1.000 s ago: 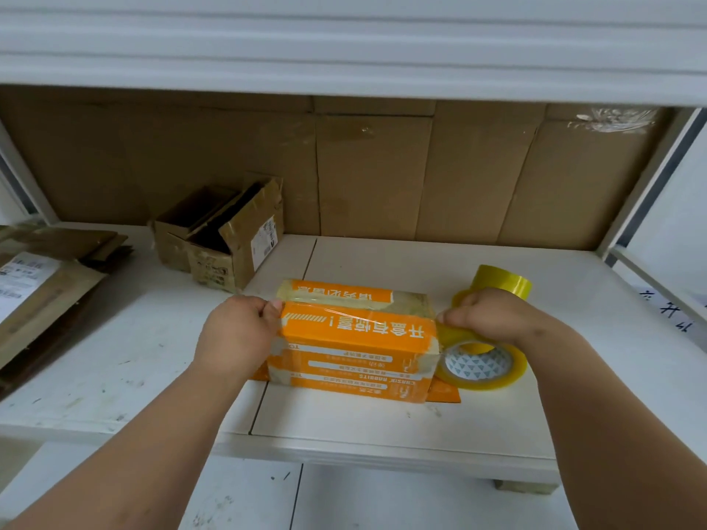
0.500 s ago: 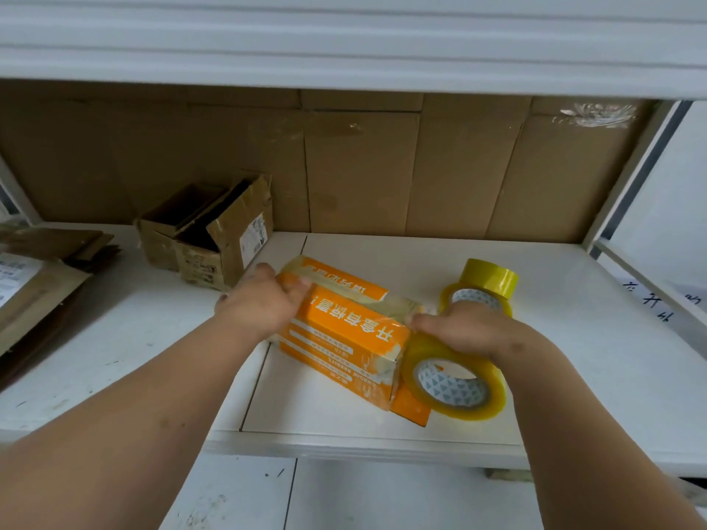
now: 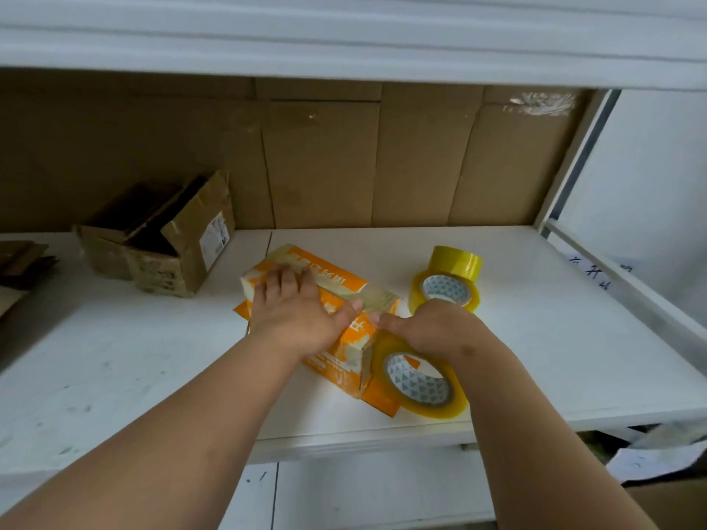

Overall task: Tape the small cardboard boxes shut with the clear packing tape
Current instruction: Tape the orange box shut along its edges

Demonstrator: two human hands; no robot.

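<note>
Spare tape rolls, open brown boxes flank orange box.

My left hand lies flat on top of the orange box, fingers spread, pressing it onto the white worktop. My right hand holds the tape roll upright against the box's near end; how the grip wraps it, I can't quite tell. Two more tape rolls sit just behind. An open brown carton stands back left.
</note>
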